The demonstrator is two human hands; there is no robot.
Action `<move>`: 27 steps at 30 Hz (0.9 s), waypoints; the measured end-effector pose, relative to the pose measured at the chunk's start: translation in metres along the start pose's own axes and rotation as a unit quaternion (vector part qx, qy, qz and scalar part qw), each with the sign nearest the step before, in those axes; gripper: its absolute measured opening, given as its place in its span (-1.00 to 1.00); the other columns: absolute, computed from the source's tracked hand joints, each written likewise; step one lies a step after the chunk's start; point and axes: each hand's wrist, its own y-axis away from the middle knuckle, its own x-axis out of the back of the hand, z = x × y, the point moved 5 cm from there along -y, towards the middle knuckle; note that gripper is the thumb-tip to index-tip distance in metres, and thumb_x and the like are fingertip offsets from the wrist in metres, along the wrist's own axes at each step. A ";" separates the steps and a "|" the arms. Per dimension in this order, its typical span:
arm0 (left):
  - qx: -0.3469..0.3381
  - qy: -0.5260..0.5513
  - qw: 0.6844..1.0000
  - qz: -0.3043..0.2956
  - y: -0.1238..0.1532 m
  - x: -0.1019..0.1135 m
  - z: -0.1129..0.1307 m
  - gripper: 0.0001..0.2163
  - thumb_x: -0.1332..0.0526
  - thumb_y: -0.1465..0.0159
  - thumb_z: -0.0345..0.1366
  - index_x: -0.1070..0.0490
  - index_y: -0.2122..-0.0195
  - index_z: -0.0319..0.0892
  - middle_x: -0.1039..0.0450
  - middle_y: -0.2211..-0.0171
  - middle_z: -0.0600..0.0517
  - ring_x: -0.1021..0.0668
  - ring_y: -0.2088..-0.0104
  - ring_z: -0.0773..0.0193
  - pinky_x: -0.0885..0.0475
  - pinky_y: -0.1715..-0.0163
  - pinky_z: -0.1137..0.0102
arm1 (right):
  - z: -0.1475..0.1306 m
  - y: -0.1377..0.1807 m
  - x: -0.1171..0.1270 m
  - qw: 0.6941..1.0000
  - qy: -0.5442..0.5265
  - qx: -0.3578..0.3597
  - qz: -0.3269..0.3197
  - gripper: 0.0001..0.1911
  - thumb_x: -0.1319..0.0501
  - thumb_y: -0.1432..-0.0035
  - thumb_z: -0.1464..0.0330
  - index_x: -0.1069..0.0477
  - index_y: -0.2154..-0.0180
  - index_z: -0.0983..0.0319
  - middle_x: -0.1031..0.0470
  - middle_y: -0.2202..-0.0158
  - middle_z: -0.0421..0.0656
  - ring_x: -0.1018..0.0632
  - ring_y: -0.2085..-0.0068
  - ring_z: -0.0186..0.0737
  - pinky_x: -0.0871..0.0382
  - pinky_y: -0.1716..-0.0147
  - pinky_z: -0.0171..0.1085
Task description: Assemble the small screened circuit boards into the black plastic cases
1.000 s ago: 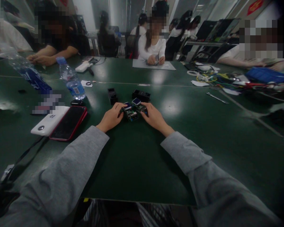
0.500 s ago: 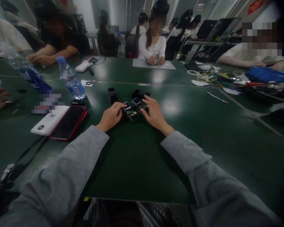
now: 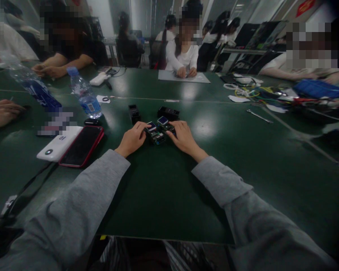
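Two small screen modules are pinched by curled fingers of left hand and right hand, before black housings on the green counter.

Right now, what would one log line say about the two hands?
left hand: touching left circuit module | right hand: covering right circuit module | both modules: on green table, side by side

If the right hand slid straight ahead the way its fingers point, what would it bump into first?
The small circuit-board modules, which the right hand is touching; a black box seems to lie just beyond.
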 end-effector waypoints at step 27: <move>-0.015 0.014 1.000 -0.002 0.000 -0.002 0.000 -0.62 -0.12 -0.32 -0.48 -0.30 -0.15 -0.09 -0.36 -0.09 -0.05 -0.55 0.13 0.22 -0.53 0.16 0.30 | 0.004 0.002 0.001 0.999 -0.021 -0.030 -0.001 -0.52 -0.07 -0.36 0.11 -0.31 -0.15 0.27 -0.47 -0.02 0.05 -0.51 0.00 0.05 -0.41 0.03 0.03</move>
